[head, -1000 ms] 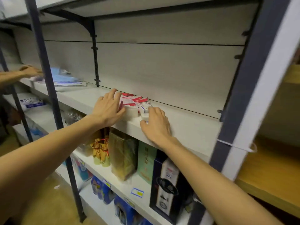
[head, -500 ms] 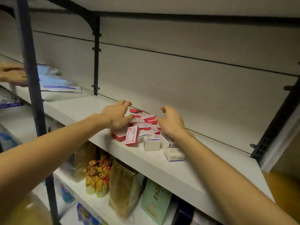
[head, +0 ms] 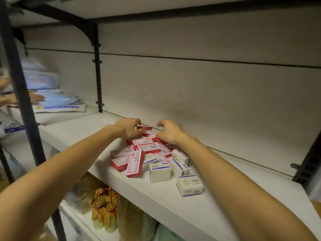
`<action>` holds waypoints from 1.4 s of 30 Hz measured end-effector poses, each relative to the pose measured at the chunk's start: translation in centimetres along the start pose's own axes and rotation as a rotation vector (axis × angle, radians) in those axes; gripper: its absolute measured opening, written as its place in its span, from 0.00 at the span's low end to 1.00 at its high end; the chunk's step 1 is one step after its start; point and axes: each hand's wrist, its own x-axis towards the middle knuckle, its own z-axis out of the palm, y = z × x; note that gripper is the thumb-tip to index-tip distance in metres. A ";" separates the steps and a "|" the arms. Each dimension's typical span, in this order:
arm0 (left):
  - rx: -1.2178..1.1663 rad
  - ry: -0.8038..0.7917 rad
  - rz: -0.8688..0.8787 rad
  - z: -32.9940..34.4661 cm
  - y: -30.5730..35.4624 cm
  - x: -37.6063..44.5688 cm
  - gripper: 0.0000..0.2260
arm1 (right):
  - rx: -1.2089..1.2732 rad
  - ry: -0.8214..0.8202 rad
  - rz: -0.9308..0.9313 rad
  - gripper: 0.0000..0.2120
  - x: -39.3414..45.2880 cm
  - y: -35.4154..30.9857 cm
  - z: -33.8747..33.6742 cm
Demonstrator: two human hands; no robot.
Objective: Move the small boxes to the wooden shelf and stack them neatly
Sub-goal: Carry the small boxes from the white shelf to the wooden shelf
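Print and barcodes on the small boxes [head: 152,159], too blurred to read

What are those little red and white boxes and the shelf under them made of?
The boxes look like thin printed cardboard: sharp folded edges, matte faces, printed labels. The shelf looks like white painted or laminated board, smooth and matte; its core is not visible.

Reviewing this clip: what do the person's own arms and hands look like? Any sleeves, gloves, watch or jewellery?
Both forearms are bare as far as the frame shows, with no sleeve in view. The left hand and right hand wear no gloves. No watch, bracelet or ring is visible on either wrist or on the fingers that show.
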 end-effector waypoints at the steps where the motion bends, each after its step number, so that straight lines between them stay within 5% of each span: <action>1: 0.000 -0.015 -0.006 0.3 -0.2 0.4 0.27 | -0.012 -0.004 -0.011 0.24 0.4 0.0 0.1; 8: -0.073 0.020 0.046 1.5 -0.9 2.6 0.23 | -0.033 -0.078 -0.019 0.21 2.2 1.2 0.4; 19: -0.115 0.171 0.302 0.9 -3.1 5.5 0.19 | -0.084 0.053 0.010 0.24 0.7 0.8 0.7; 31: -0.472 0.119 0.653 0.1 -0.3 2.5 0.31 | 0.041 0.563 0.382 0.18 -9.2 -0.7 -0.1; 35: -0.528 0.120 0.782 -1.4 3.4 -0.6 0.21 | 0.108 0.762 0.468 0.17 -14.2 -0.7 -0.6; 42: -0.536 0.137 0.999 -4.0 10.5 -6.8 0.21 | -0.031 0.947 0.492 0.18 -24.4 -1.4 -1.6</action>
